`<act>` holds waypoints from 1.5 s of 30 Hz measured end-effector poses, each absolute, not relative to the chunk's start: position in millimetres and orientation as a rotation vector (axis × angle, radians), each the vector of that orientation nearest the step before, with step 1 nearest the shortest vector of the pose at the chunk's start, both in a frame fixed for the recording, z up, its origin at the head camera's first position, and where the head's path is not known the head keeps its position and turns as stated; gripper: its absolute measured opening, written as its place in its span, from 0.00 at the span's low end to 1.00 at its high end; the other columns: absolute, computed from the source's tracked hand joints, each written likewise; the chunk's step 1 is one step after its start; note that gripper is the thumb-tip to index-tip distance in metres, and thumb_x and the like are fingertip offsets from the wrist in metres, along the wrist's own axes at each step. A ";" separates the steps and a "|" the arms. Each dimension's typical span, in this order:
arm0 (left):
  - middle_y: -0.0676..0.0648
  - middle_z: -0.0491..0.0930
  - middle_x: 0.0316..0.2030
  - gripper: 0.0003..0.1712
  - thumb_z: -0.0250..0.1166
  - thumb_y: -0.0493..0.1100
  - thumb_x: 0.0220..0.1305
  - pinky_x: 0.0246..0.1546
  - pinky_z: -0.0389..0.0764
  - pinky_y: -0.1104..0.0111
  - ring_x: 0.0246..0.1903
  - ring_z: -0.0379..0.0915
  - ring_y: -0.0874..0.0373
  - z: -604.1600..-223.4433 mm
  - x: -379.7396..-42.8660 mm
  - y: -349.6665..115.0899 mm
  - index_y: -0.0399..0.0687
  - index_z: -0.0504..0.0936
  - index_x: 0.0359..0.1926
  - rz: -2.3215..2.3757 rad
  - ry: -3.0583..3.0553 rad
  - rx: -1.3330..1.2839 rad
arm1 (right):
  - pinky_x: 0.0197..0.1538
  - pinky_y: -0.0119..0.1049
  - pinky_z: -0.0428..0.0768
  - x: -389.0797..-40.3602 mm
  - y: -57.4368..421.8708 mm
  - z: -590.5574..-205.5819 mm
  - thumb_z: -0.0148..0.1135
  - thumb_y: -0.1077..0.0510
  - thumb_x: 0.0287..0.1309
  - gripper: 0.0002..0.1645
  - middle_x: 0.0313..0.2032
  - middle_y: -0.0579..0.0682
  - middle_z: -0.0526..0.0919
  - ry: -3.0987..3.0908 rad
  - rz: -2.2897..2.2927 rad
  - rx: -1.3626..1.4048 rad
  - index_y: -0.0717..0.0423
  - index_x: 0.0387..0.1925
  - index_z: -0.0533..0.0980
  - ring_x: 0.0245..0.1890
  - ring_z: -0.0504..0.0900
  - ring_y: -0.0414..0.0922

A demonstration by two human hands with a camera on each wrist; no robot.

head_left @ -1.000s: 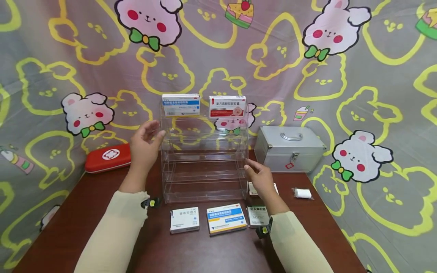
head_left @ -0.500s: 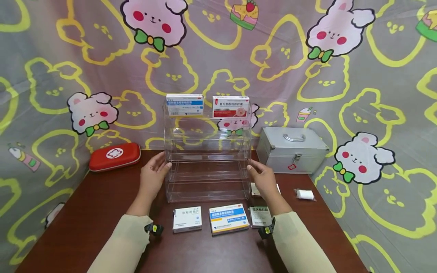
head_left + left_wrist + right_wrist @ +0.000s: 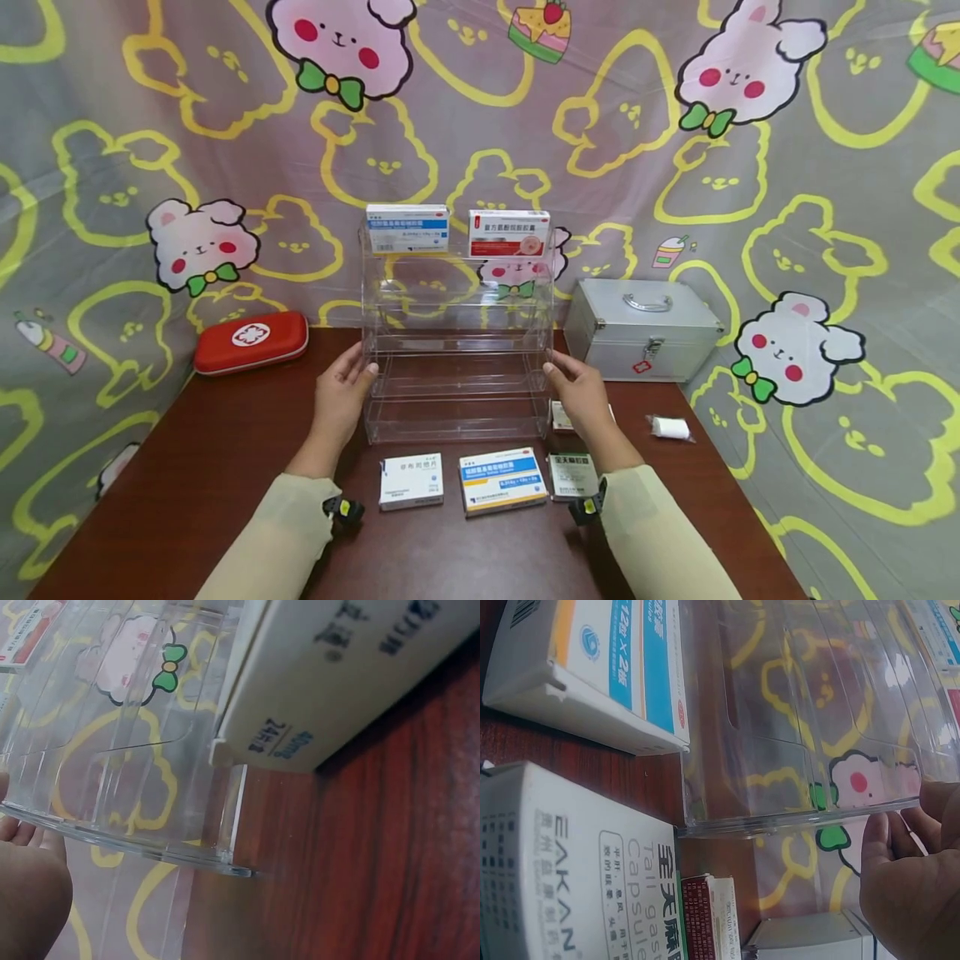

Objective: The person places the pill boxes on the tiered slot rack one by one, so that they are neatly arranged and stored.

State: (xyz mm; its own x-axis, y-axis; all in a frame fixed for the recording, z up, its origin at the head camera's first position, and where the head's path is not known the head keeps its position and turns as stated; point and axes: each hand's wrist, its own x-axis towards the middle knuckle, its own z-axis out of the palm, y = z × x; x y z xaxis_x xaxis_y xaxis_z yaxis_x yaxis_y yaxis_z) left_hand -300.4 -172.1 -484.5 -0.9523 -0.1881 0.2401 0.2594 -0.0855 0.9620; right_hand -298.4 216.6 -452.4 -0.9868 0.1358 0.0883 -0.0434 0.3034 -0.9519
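Centrally, a clear tiered rack [image 3: 459, 343] stands upright on the reddish-brown table [image 3: 457, 554]. At its eight o'clock, the left hand [image 3: 343, 398] grips one side panel, thumb to the front and the other fingers around the outside; at four o'clock, the right hand [image 3: 577, 390] pinches the opposite panel the same way. Up in the top tier, a blue-and-white box [image 3: 407, 230] stands at eleven o'clock and a red-and-white box [image 3: 509, 234] at one.

Before the rack, apart from it, a white box [image 3: 411, 482] lies between six and seven, a blue-and-orange box [image 3: 502, 481] between five and six, and a green-edged box [image 3: 572, 477] between four and five. Another small box [image 3: 560, 417] is partly hidden behind the right hand.

Farther out, a red case [image 3: 251, 343] lies at nine o'clock, a silver case [image 3: 643, 332] sits at three, and a wrapped white roll [image 3: 670, 428] lies between three and four. Behind everything hangs a cartoon-printed cloth [image 3: 465, 117].
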 end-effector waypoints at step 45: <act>0.31 0.71 0.76 0.32 0.63 0.29 0.78 0.59 0.81 0.83 0.77 0.68 0.45 -487.8 -299.3 -162.0 0.32 0.70 0.79 -2.161 -1.808 -0.023 | 0.65 0.62 0.84 -295.2 366.3 -500.7 0.80 0.54 0.64 0.37 0.64 0.65 0.86 -3.055 0.958 0.216 0.61 0.71 0.79 0.62 0.86 0.62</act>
